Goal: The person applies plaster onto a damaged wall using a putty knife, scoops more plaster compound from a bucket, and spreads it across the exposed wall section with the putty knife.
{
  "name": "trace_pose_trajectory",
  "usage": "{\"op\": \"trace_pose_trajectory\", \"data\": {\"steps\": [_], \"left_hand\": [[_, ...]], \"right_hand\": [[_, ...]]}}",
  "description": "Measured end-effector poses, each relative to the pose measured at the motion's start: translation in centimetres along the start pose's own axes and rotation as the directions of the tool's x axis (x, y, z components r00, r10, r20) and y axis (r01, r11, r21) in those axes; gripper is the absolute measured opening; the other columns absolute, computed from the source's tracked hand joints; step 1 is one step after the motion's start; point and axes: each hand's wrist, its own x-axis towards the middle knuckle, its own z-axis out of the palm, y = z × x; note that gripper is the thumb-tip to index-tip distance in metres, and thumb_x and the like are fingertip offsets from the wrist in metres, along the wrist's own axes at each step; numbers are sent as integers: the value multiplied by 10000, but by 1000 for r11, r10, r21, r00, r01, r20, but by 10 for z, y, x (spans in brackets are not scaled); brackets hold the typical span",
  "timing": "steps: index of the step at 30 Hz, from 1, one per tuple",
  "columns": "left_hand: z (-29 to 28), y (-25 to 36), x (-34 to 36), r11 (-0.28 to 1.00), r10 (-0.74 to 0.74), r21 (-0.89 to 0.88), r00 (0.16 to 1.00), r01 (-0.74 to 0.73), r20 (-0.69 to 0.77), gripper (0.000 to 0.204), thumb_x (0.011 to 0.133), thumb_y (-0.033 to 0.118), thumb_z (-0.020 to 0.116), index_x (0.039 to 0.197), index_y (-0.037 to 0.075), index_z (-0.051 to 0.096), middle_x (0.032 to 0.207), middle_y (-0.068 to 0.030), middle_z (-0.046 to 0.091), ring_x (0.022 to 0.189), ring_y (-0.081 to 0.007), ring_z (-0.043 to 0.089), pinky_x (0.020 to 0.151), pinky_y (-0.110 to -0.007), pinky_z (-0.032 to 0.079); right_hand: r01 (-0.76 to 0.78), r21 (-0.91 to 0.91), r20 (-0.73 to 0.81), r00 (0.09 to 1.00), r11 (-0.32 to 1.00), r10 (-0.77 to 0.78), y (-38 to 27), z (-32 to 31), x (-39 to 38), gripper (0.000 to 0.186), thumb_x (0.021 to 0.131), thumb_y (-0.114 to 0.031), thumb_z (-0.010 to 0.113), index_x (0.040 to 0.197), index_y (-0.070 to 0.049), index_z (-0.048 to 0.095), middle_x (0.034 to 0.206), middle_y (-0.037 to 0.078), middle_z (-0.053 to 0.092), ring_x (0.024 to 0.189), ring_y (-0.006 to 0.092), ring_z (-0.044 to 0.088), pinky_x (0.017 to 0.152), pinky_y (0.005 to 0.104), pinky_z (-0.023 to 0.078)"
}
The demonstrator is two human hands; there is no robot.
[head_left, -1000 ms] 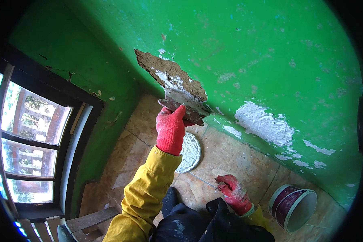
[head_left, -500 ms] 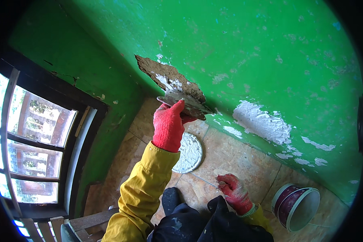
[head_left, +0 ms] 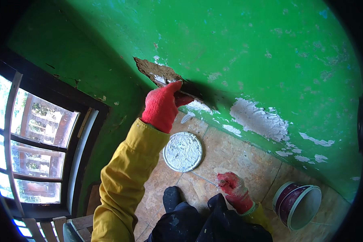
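Note:
My left hand (head_left: 164,104), in a red glove, is closed around a wide putty knife (head_left: 194,93). Its dark blade lies against the green wall, seen nearly edge-on and partly hidden by my fingers. Above and left of the glove, a broken patch of bare brown plaster (head_left: 151,68) shows some white filler. More white filler (head_left: 200,106) is smeared just below the blade. My right hand (head_left: 234,191), also gloved in red, hangs low over the floor near my knees. Its fingers are curled, and whatever they may hold is hidden.
A round lid (head_left: 183,151) covered with white filler lies on the tiled floor (head_left: 238,161). At the right, a maroon-and-white bucket (head_left: 296,205) rests on its side. Rough white filler (head_left: 260,119) covers another wall area. A dark-framed window (head_left: 38,149) stands at the left.
My left hand has shifted slightly left and up, and the putty knife has tipped closer to the wall. White filler and the whole lid now show below it. My right hand stays nearly still.

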Motion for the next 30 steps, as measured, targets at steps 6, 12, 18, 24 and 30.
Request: {"op": "trace_pose_trajectory", "data": {"steps": [6,12,18,24,30], "left_hand": [[23,41,2,998,-62,-9,997,62,-38,276,874,18,480,1107,-129,478,1059,-256,557,952,-376,597,850,-407,521],[27,56,-8,968,-193,-182,976,173,-99,275,871,-42,437,1125,-146,431,1049,-262,553,998,-359,580,928,-389,476],[15,59,-26,973,-180,-152,983,174,-30,277,876,109,529,1032,-120,509,981,-226,597,936,-345,603,865,-389,518],[-15,65,-45,968,-186,-182,981,174,-54,258,872,108,534,1003,-115,527,991,-230,595,970,-343,589,856,-389,524],[-49,86,-45,989,0,-142,973,33,230,277,880,82,530,1113,-64,493,1033,-242,577,1007,-334,578,906,-362,493]], "right_hand": [[-18,74,-10,1000,997,18,-6,-10,-12,150,786,8,549,928,-19,591,817,116,611,729,235,607,639,316,479],[136,-26,-6,991,990,-136,-20,-12,-24,180,784,17,544,955,-19,585,798,120,600,706,233,606,629,319,481],[5,108,-30,1000,994,-2,-28,-5,-36,177,775,24,548,942,-22,583,815,119,608,724,243,605,646,319,481],[35,63,16,999,997,-36,-33,8,-34,181,779,45,534,947,-8,577,886,135,603,724,220,608,648,303,491],[-33,85,31,999,996,30,-33,25,-32,170,803,26,529,962,-8,579,872,135,600,729,217,611,642,303,492]]}}
